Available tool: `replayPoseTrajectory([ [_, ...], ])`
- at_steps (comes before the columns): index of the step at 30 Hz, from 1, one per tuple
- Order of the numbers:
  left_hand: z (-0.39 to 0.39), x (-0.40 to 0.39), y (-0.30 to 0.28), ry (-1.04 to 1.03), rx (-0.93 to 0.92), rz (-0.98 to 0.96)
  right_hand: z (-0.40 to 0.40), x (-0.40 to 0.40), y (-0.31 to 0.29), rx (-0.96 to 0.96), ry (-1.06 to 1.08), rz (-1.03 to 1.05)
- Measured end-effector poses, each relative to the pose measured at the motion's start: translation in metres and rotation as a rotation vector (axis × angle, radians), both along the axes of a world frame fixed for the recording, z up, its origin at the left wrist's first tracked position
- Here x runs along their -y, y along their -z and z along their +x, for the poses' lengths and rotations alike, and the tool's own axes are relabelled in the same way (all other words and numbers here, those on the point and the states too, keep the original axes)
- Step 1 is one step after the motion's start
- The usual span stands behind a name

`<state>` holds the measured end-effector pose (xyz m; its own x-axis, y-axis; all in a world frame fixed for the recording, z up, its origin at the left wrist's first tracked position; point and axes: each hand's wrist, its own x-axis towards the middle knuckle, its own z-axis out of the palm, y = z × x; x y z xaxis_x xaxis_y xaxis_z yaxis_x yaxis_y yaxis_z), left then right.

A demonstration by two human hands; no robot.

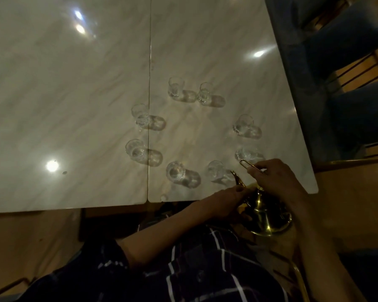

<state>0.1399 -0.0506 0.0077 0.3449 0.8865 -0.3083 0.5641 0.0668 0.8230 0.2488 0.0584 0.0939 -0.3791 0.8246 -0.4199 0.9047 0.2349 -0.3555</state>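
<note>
Spill risk: liquid missing the mouth of the nearest small clear glass cup [216,170], caused by a tilt begun too fast or a tip held off-centre above so narrow a rim.
Knock risk: curved spout [237,178] striking that cup or the one just far-right of it, caused by swinging low; both close to the tip, light and probably easy to topple.
Slip risk: shiny golden metal teapot [268,214] rotating or dropping toward the lap, caused by a pinch on nothing more than a thin golden wire handle [248,165], with most of the body hanging past the table's near edge.
Heat risk: possibly a hot wall under bare skin; not readable here.
Right hand [277,177]: fingers curled, pinching the wire handle, loop poking out far-left of the knuckles.
Left hand [225,199]: fingers bent against the teapot's left side below the spout, steadying it; exact hold hard to read in the dim light.
Teapot place: near right, at the near edge of the white marble-look table [74,94], between both hands, spout aimed far-left.
Teapot versus fingers: body touching the left fingers, below and nearer than the right fingers; handle inside the right pinch.
Cups: 8 in a ring, mostly right of the centre seam, 2 on or just left of it; apparently all empty.
</note>
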Motion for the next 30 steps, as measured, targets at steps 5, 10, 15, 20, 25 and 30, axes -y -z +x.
replayPoseTrajectory([
  [5, 0.0, 0.005, -0.016, -0.011, 0.044, 0.037, 0.001, 0.004, -0.014, 0.011, -0.004, 0.025],
  [10, 0.001, 0.01, -0.021, -0.036, 0.074, 0.053, -0.003, 0.005, -0.023, 0.031, -0.008, 0.043],
  [15, 0.003, 0.013, -0.022, -0.038, 0.086, 0.07, -0.004, 0.006, -0.031, 0.04, -0.004, 0.033],
  [20, 0.004, 0.016, -0.025, -0.049, 0.095, 0.097, -0.003, 0.007, -0.035, 0.061, -0.016, 0.045],
  [25, 0.005, 0.018, -0.029, -0.04, 0.101, 0.114, -0.001, 0.01, -0.043, 0.072, -0.028, 0.049],
  [30, 0.006, 0.02, -0.033, -0.042, 0.107, 0.147, -0.001, 0.012, -0.053, 0.086, -0.031, 0.05],
])
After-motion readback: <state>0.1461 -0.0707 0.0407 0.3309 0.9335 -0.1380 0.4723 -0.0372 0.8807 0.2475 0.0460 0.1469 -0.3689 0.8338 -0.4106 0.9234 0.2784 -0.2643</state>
